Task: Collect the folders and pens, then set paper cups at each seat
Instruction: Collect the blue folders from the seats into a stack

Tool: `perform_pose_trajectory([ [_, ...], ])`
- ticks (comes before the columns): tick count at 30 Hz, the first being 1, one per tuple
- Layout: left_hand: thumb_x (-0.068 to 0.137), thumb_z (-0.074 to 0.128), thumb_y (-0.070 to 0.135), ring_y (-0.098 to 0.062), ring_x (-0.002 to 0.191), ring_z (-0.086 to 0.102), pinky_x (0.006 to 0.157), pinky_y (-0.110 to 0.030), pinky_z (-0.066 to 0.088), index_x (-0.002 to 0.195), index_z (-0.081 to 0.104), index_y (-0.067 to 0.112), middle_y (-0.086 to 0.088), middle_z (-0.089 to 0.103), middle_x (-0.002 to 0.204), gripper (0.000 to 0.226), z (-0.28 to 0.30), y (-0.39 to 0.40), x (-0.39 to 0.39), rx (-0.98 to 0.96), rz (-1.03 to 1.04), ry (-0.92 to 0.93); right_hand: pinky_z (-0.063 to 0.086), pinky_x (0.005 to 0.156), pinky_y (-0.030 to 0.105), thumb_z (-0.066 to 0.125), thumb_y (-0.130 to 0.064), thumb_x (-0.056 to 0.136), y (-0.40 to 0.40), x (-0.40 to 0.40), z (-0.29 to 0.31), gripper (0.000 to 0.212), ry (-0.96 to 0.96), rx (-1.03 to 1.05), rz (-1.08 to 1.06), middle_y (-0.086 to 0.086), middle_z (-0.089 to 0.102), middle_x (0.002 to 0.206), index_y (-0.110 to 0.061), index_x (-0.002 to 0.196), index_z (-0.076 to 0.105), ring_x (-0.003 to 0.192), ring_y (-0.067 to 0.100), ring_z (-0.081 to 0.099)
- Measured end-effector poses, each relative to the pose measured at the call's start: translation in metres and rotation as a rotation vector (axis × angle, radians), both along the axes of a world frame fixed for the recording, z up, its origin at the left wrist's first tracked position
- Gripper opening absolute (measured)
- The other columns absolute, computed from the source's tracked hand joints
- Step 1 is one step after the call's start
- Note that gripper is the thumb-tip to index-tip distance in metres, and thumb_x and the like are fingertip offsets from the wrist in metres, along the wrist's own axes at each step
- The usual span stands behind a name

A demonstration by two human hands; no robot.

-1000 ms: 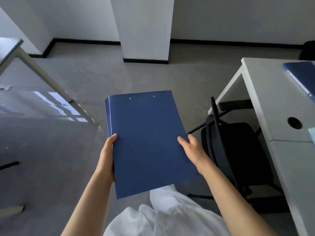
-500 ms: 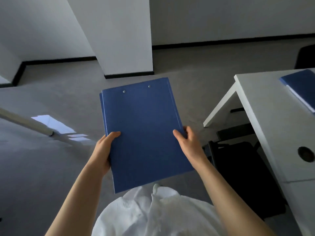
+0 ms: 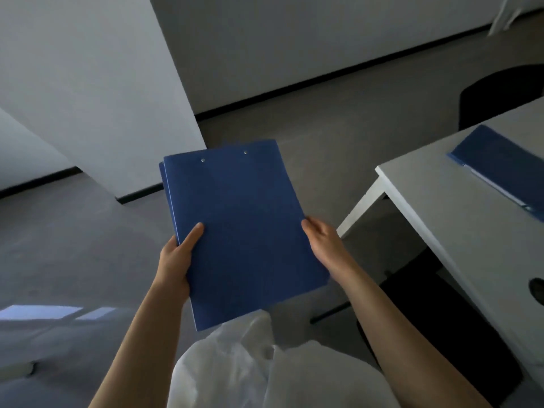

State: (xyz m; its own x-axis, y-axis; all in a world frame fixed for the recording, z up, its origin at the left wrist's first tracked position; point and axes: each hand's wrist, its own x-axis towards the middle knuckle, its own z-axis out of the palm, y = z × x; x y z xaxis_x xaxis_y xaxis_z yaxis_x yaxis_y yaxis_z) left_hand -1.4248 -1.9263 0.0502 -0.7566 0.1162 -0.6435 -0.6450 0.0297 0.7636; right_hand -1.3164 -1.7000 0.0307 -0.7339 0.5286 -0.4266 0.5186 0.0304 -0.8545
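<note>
Both hands grip blue folder stack (image 3: 244, 228): left hand (image 3: 176, 257) w/ thumb on top, right hand (image 3: 323, 242) at right edge. Another folder (image 3: 500, 166) on table (image 3: 441, 207).

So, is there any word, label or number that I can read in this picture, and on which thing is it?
None can be read.
Held folders: plain blue cover, two rivets, no text.
Folder on the table: no label shows.
Table: no writing shows.
</note>
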Motion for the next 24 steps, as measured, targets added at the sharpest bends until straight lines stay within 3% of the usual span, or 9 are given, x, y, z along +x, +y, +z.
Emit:
perform_pose_trajectory([
  [4, 0.084, 0.072, 0.038, -0.021, 0.089, 0.070, 0.068, -0.035, 0.056, 0.103, 0.066, 0.023, 0.000, 0.074, 0.101, 0.026, 0.011, 0.047, -0.100, 0.003, -0.095, 0.039, 0.049, 0.077, 0.049, 0.040, -0.032, 0.098, 0.040, -0.068, 0.014, 0.046, -0.012, 0.015, -0.089, 0.032, 0.056, 0.111, 0.012, 0.105, 0.052, 0.103, 0.045, 0.054],
  [7, 0.084, 0.071, 0.039, -0.019, 0.090, 0.069, 0.069, -0.036, 0.055, 0.107, 0.066, 0.023, 0.003, 0.073, 0.102, 0.029, 0.013, 0.084, -0.145, 0.001, -0.146, 0.034, 0.048, 0.070, 0.024, 0.040, -0.023, 0.100, 0.070, -0.094, 0.018, 0.032, -0.019, -0.048, -0.162, 0.008, 0.066, 0.098, -0.002, 0.107, 0.063, 0.090, 0.021, 0.061],
  [9, 0.084, 0.071, 0.040, -0.019, 0.092, 0.069, 0.070, -0.036, 0.055, 0.109, 0.066, 0.024, 0.003, 0.073, 0.105, 0.030, 0.011, 0.111, -0.170, 0.000, -0.198, 0.025, 0.046, 0.073, 0.020, 0.038, -0.021, 0.100, 0.092, -0.106, 0.017, 0.029, -0.011, -0.075, -0.217, -0.003, 0.064, 0.095, -0.011, 0.107, 0.064, 0.089, 0.011, 0.059],
  [18, 0.083, 0.073, 0.033, -0.023, 0.093, 0.069, 0.068, -0.035, 0.055, 0.120, 0.063, 0.015, -0.003, 0.071, 0.109, 0.042, -0.009, 0.292, -0.260, -0.026, -0.413, 0.014, 0.054, 0.088, 0.043, 0.039, -0.018, 0.102, 0.240, -0.139, -0.022, 0.028, -0.084, -0.155, -0.513, 0.012, 0.067, 0.091, -0.002, 0.109, 0.061, 0.089, 0.032, 0.066],
  [24, 0.080, 0.077, 0.032, -0.023, 0.094, 0.067, 0.067, -0.035, 0.053, 0.119, 0.063, 0.019, 0.001, 0.071, 0.106, 0.043, 0.000, 0.427, -0.305, -0.047, -0.493, 0.014, 0.052, 0.079, 0.035, 0.043, -0.015, 0.100, 0.368, -0.147, -0.035, 0.019, -0.145, -0.176, -0.654, 0.009, 0.065, 0.085, -0.008, 0.094, 0.060, 0.073, 0.020, 0.061],
])
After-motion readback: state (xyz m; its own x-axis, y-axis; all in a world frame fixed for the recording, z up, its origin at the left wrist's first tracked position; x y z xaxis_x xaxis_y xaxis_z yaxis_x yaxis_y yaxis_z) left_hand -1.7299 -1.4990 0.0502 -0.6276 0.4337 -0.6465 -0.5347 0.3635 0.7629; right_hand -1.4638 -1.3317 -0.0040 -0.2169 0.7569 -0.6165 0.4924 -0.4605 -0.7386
